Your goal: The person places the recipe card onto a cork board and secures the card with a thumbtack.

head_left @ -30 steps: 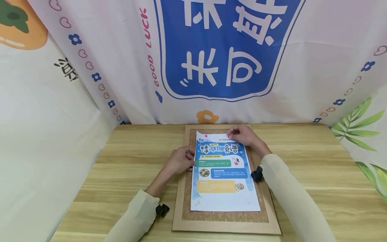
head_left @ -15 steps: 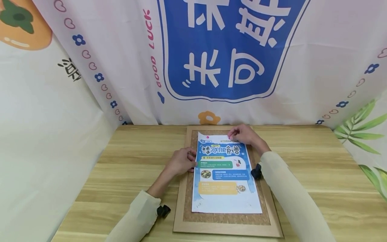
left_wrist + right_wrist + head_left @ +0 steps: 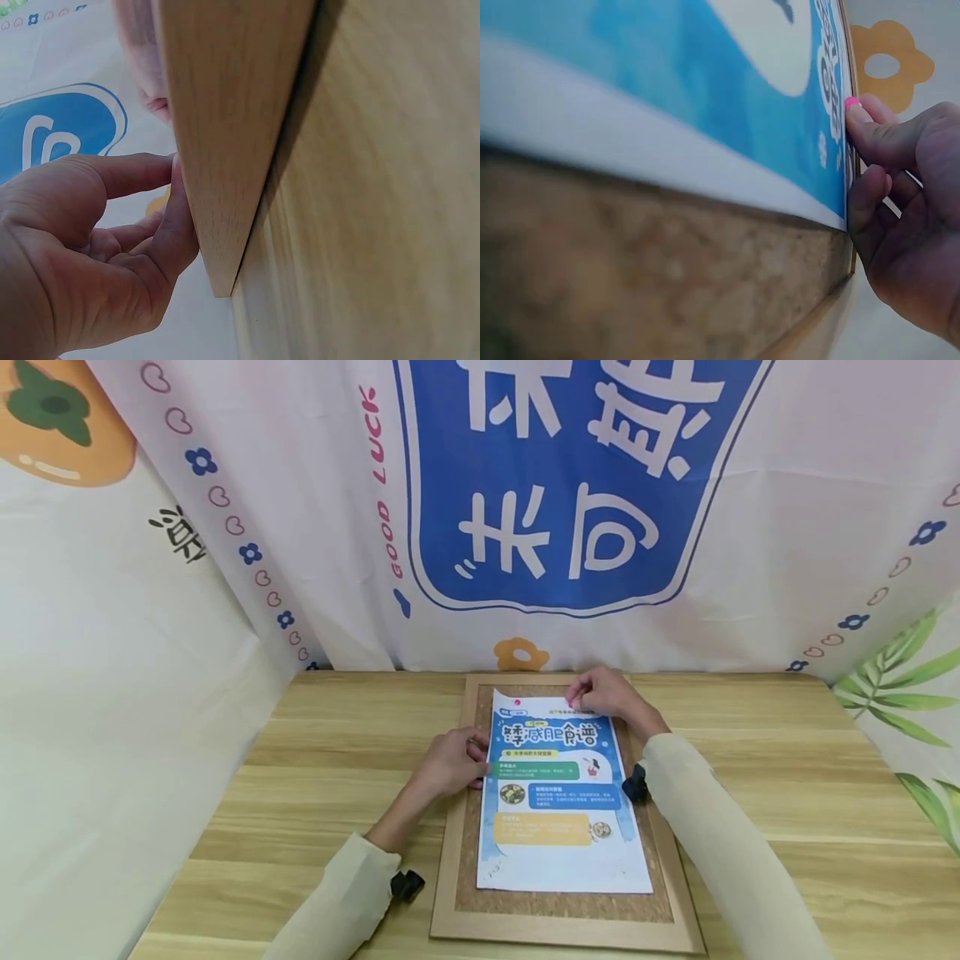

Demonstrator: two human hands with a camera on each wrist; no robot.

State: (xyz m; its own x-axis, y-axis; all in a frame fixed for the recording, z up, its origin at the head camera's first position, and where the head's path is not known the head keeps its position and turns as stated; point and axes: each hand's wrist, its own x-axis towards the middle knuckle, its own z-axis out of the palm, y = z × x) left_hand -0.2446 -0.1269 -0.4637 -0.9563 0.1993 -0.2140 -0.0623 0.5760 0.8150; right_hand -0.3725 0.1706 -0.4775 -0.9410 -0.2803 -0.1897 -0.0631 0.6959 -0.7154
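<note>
A printed paper poster (image 3: pixel 558 793) with blue, green and yellow panels lies on a wood-framed cork board (image 3: pixel 570 906). My right hand (image 3: pixel 609 693) pinches a pink push pin (image 3: pixel 853 101) at the poster's upper right; how deep the pin's point sits is hidden. In the right wrist view, the right hand (image 3: pixel 911 202) has its lower fingers curled against the paper. At the poster's left edge, my left hand (image 3: pixel 452 762) pinches the paper between thumb and forefinger. In the left wrist view the frame partly hides the left hand's fingertips (image 3: pixel 177 166). A red-pink pin (image 3: pixel 517 702) marks the poster's upper left.
The board lies flat on a wood-grain table (image 3: pixel 352 718), its far end close to a printed cloth backdrop (image 3: pixel 330 552). The poster's top left corner curls up slightly. Table surface extends on both sides of the board.
The view has shifted slightly, so everything appears a little lower and further right. Both hands keep their places on the poster; more pink of the pin shows at the right fingertips.
</note>
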